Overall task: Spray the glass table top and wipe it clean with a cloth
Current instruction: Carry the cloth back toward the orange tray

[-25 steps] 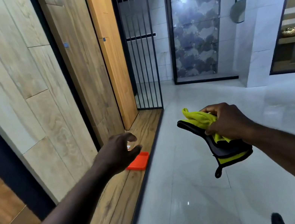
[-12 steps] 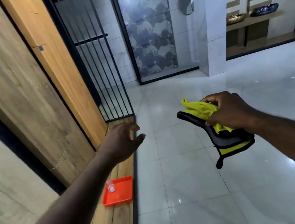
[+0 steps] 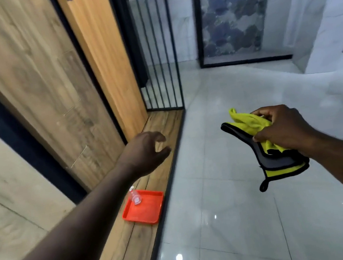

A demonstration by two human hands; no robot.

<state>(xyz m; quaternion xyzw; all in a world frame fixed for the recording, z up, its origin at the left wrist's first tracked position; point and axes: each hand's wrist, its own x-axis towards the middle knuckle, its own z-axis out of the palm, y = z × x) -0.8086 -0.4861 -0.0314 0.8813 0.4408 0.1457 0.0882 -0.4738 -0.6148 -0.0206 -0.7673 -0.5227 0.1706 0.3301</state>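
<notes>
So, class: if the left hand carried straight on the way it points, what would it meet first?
Probably the black barred screen at the far end of the wooden ledge; the left hand holds nothing, and depth is unclear.

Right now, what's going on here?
A person grips a yellow-and-black cloth in the right hand. The left hand is stretched forward and holds nothing, its fingers loosely curled. Below it, a small clear bottle sits in a red tray on a wooden ledge along the wall. No glass table is in view, so spraying and wiping have not begun.
</notes>
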